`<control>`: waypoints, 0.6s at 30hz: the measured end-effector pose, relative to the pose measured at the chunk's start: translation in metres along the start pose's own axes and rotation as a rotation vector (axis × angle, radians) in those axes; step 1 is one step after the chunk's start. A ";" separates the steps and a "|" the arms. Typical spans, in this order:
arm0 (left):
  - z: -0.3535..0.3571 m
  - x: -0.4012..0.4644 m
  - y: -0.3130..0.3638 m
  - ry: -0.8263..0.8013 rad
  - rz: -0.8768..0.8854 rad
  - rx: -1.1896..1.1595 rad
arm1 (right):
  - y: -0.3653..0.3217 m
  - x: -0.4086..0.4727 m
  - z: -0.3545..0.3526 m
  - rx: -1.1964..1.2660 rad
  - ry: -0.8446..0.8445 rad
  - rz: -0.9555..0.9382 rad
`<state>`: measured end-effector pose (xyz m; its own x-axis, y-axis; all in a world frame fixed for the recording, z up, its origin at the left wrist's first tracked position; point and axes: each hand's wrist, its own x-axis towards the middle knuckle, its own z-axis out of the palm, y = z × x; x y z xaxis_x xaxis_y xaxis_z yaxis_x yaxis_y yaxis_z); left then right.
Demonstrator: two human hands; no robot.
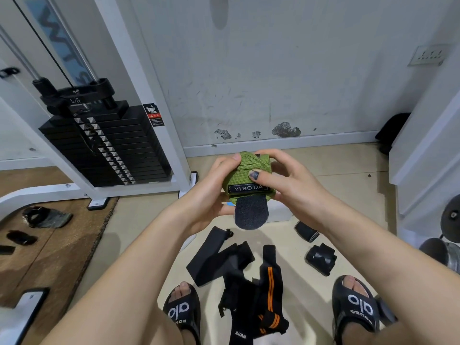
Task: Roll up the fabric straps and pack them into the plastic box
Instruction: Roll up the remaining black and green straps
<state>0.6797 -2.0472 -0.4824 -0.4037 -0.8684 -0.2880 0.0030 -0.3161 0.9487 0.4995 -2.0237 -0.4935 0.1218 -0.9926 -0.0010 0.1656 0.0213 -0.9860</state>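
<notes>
I hold a rolled green fabric strap (245,176) with a black label and a black fastening tab hanging from it, above the floor. My left hand (216,185) grips its left side, thumb on top. My right hand (281,180) grips its right side, thumb pressed on the front. Behind and below the strap a white plastic box (280,211) shows partly. On the floor below lie flat black straps (219,257), a black strap with orange stripes (270,282), and two rolled black straps (306,231) (321,257).
A white weight machine with a black weight stack (104,145) stands at the left on a brown mat (54,245) with dark items on it. A wall (273,83) is ahead, white furniture (428,158) to the right. My sandalled feet (184,310) (356,305) flank the strap pile.
</notes>
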 end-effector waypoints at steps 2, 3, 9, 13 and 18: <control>0.000 -0.001 0.002 0.018 0.019 -0.070 | 0.000 -0.001 0.000 -0.008 -0.005 -0.007; 0.000 -0.001 0.002 0.029 0.035 -0.092 | -0.001 -0.001 0.000 -0.008 -0.006 -0.002; -0.002 0.005 0.002 0.137 0.106 -0.062 | 0.000 -0.006 0.006 0.053 0.047 0.321; -0.003 0.007 0.002 0.215 0.229 -0.007 | -0.001 -0.012 0.011 0.003 0.072 0.359; 0.000 0.010 0.000 0.241 0.269 0.048 | -0.005 -0.014 0.018 -0.026 0.138 0.195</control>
<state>0.6759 -2.0559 -0.4848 -0.1673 -0.9849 -0.0439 0.0342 -0.0503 0.9982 0.5144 -2.0081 -0.4853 0.0137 -0.9771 -0.2124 0.1267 0.2125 -0.9689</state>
